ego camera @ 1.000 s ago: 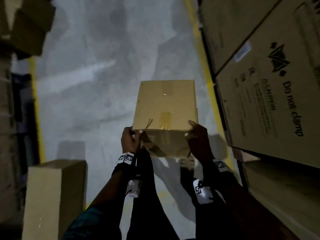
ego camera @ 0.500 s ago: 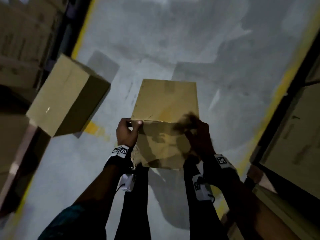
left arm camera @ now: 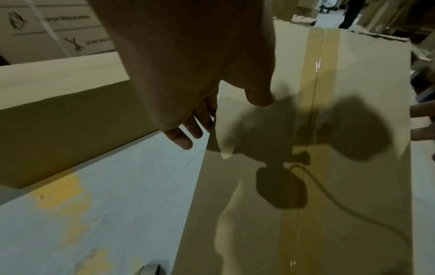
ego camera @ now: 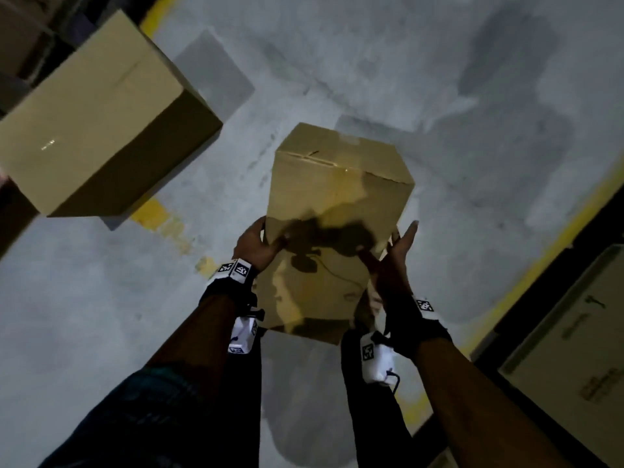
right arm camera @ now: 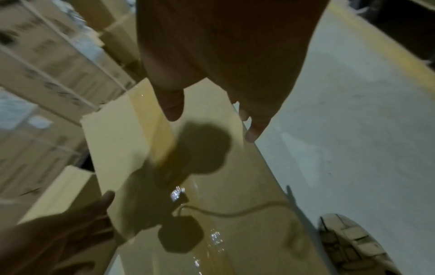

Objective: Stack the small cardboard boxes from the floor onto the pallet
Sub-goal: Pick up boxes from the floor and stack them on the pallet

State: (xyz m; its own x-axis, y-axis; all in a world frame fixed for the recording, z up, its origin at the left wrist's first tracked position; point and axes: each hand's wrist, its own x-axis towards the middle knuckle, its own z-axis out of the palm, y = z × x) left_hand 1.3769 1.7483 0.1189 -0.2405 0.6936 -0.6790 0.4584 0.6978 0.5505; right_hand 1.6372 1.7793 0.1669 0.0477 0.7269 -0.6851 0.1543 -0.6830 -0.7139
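Big carton (ego camera: 101,119) sits left on the floor (ego camera: 472,96), close to my path. My box (ego camera: 337,211) rides between both palms, off the ground. Left hand (ego camera: 258,243) and right hand (ego camera: 395,255) press flat, fingers straight, nothing hooked underneath, so I reckon it could slide out.

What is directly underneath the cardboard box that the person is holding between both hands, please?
Below the held box lies bare grey concrete floor; the left hand and right hand press on its sides. Its underside, and the floor just beneath, are hidden by the box itself.
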